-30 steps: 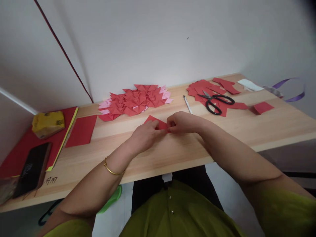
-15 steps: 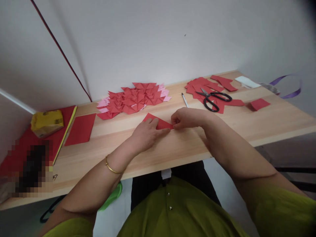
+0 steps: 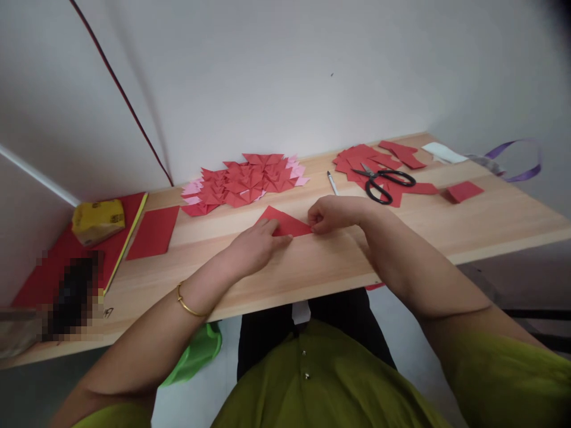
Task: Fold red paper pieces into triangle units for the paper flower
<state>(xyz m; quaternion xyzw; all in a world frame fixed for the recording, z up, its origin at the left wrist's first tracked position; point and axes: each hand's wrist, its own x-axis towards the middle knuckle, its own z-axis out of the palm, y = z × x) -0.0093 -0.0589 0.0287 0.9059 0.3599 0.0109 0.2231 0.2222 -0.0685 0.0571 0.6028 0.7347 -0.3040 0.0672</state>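
A red sheet of paper (image 3: 289, 223), folded into a triangle, lies on the wooden table in front of me. My left hand (image 3: 263, 238) holds its left part down, fingers on top and thumb stretched along the lower edge. At the right corner, the bent fingers of my right hand (image 3: 325, 215) pinch the paper. That corner is partly hidden by the fingertips.
Folded red and pink paper pieces (image 3: 250, 181) are heaped behind my hands. Black-handled scissors (image 3: 379, 178) rest on cut red papers (image 3: 357, 160), near a pen (image 3: 332, 183). At left are a red sheet (image 3: 154, 232) and a yellow packet (image 3: 99, 220). A green bin (image 3: 196, 353) stands below.
My left hand has slid left and slightly down along the paper, uncovering more of its middle. My right hand stays at the right corner. The view has shifted slightly.
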